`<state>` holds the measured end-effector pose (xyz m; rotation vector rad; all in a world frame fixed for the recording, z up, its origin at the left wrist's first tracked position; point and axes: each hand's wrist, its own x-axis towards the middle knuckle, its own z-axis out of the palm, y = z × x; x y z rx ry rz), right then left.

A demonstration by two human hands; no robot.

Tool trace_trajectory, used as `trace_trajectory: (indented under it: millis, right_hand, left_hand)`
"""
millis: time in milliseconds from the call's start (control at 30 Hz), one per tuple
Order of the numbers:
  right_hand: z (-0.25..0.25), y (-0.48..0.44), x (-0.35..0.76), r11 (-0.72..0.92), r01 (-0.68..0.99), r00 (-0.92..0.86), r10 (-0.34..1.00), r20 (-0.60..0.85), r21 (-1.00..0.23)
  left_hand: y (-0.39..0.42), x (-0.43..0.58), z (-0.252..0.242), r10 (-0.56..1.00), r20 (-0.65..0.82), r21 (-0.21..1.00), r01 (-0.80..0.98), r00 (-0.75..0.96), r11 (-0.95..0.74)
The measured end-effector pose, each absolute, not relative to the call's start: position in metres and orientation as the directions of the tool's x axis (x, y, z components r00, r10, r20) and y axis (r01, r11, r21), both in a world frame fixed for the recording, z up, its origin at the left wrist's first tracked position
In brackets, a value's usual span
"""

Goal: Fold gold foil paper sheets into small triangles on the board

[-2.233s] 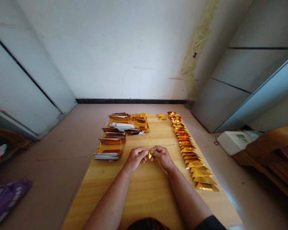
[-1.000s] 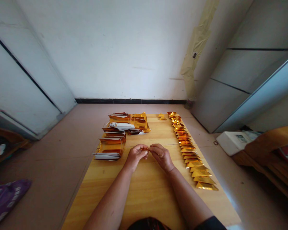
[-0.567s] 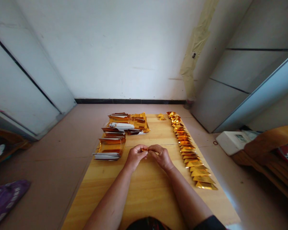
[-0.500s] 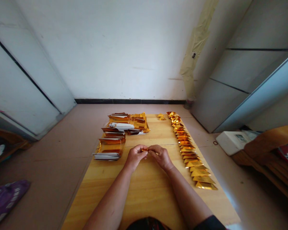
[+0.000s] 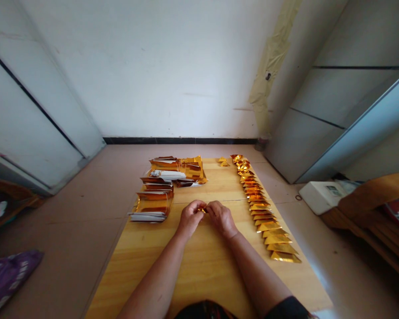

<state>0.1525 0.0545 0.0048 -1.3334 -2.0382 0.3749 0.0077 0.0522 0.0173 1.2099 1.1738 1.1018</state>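
My left hand (image 5: 190, 217) and my right hand (image 5: 221, 217) meet above the wooden table (image 5: 193, 270), their fingertips pinching a small folded piece of gold foil (image 5: 203, 210). Most of that piece is hidden by my fingers. To the left of my hands lie stacks of gold foil sheets (image 5: 154, 203) with white paper edges, and a further pile (image 5: 177, 170) stands beyond them. A long row of folded gold foil triangles (image 5: 260, 207) runs along the table's right side, just out of reach of my right hand's fingers.
Two small gold triangles (image 5: 224, 162) lie at the far end of the table. A white device (image 5: 322, 197) and a wooden bed or bench (image 5: 369, 199) stand at right. A purple bag (image 5: 9, 277) lies on the floor at left. A wall stands behind the table.
My hands have drawn closer together and curled over the foil piece, which now shows less between my fingertips. The stacks and the row of triangles have not moved.
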Motion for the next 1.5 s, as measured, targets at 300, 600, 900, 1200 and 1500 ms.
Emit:
trace_trajectory:
  millis: [300, 600, 900, 1200, 1500]
  right_hand:
    - [-0.005, 0.057, 0.153, 0.464, 0.742, -0.278, 0.869, 0.409, -0.484]
    - [-0.009, 0.059, 0.152, 0.424, 0.652, -0.150, 0.885, 0.441, -0.629]
    - [-0.002, 0.057, 0.151, 0.444, 0.559, -0.159, 0.886, 0.436, -0.700]
    - [-0.005, 0.057, 0.150, 0.449, 0.627, -0.162, 0.874, 0.458, -0.636]
    - [-0.005, 0.057, 0.150, 0.449, 0.646, -0.140, 0.864, 0.483, -0.617]
  left_hand:
    - [0.054, 0.011, 0.012, 0.987, -0.117, 0.990, -0.066, 0.110, 0.125]
    - [0.056, 0.010, 0.005, 0.989, -0.086, 0.995, -0.047, 0.120, 0.092]
    - [0.058, 0.008, 0.005, 0.990, -0.087, 0.996, 0.036, 0.108, 0.083]
    - [0.059, 0.009, 0.004, 0.994, -0.046, 0.987, 0.155, 0.095, 0.031]
    - [0.057, 0.012, 0.007, 0.993, 0.082, 0.961, 0.256, 0.083, -0.101]
